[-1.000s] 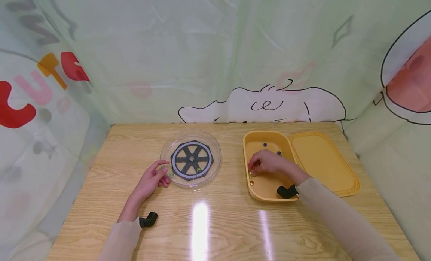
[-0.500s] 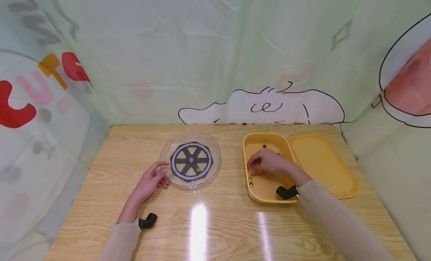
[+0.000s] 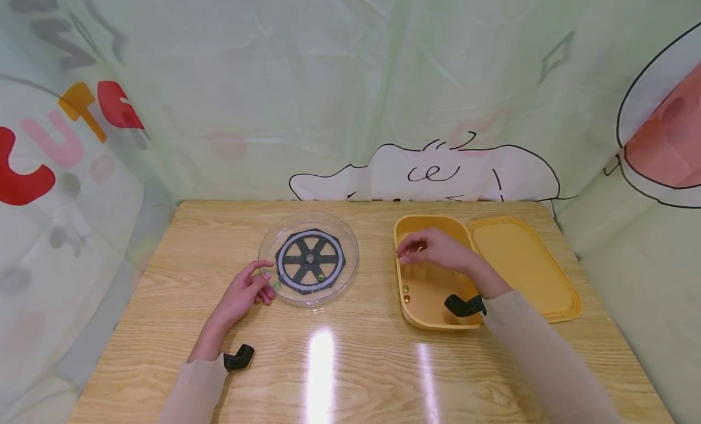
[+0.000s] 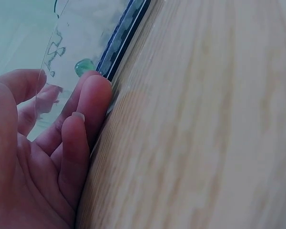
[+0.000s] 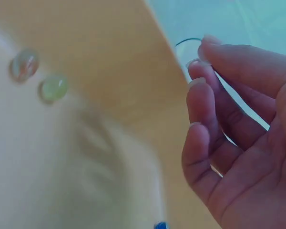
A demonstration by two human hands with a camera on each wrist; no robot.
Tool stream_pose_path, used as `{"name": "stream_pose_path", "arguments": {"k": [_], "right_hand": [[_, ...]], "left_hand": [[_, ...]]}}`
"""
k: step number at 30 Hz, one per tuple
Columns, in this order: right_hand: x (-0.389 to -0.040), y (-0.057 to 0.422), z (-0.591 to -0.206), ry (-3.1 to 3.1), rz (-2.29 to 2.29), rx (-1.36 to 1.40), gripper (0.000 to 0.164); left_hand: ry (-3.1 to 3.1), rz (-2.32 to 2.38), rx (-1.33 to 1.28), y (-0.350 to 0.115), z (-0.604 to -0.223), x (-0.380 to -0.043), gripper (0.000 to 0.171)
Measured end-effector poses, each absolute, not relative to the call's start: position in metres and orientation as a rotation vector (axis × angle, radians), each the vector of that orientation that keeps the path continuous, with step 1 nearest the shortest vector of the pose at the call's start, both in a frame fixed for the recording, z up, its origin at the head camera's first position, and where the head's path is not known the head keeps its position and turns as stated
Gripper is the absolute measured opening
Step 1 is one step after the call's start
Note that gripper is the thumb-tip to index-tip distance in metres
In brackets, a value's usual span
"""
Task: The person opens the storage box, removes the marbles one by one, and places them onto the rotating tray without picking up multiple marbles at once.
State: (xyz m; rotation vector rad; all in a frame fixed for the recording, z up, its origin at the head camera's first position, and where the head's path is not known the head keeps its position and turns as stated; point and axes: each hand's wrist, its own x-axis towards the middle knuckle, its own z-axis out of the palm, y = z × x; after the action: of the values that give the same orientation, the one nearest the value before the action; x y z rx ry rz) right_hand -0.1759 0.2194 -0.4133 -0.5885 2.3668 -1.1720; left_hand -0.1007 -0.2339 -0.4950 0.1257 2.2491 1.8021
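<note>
My left hand (image 3: 249,293) is at the left side of a round clear dish (image 3: 350,281), its loosely bent fingers right at the wall in the left wrist view. A green marble (image 4: 84,67) shows through the wall close to the fingertips. A yellow-green marble (image 3: 321,278) lies further in, over a dark six-spoked wheel shape (image 3: 310,259). My right hand (image 3: 435,250) hovers over the left wall of a yellow box (image 3: 432,314), thumb and fingers loosely bent, with nothing visible between them. An amber marble (image 5: 25,65) and a yellowish-green marble (image 5: 53,88) lie in the box.
A yellow lid (image 3: 526,269) lies flat against the box's right side. Part of a blue marble (image 5: 160,225) shows at the bottom of the right wrist view. Printed curtains (image 3: 263,107) hang at the back and sides of the wooden table (image 3: 372,363).
My right hand has risen from beside the marbles in the box and moved away from me, up by its left wall. The left hand has stayed at the dish.
</note>
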Motion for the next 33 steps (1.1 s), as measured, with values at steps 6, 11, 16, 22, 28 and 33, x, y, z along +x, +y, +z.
{"name": "stream_pose_path", "arguments": {"k": [6, 11, 16, 22, 28, 33], "right_hand": [[-0.176, 0.199, -0.403, 2.341, -1.247, -0.536, 0.024], [-0.179, 0.174, -0.402, 2.332, -1.294, -0.597, 0.019], [-0.186, 0.151, -0.408, 2.359, -1.286, -0.628, 0.014], [-0.194, 0.124, -0.413, 2.338, -1.286, -0.605, 0.014], [-0.196, 0.095, -0.416, 2.328, -1.284, -0.634, 0.015], [-0.197, 0.074, -0.421, 2.295, -1.312, -0.651, 0.016]], "left_hand": [[2.254, 1.797, 0.119, -0.234, -0.495, -0.100, 0.033], [2.261, 1.787, 0.102, -0.233, -0.495, -0.101, 0.032], [2.240, 1.781, 0.095, -0.229, -0.478, -0.096, 0.034], [2.234, 1.774, 0.097, -0.225, -0.467, -0.092, 0.034], [2.238, 1.775, 0.093, -0.225, -0.467, -0.092, 0.034], [2.243, 1.774, 0.094, -0.225, -0.466, -0.093, 0.034]]}}
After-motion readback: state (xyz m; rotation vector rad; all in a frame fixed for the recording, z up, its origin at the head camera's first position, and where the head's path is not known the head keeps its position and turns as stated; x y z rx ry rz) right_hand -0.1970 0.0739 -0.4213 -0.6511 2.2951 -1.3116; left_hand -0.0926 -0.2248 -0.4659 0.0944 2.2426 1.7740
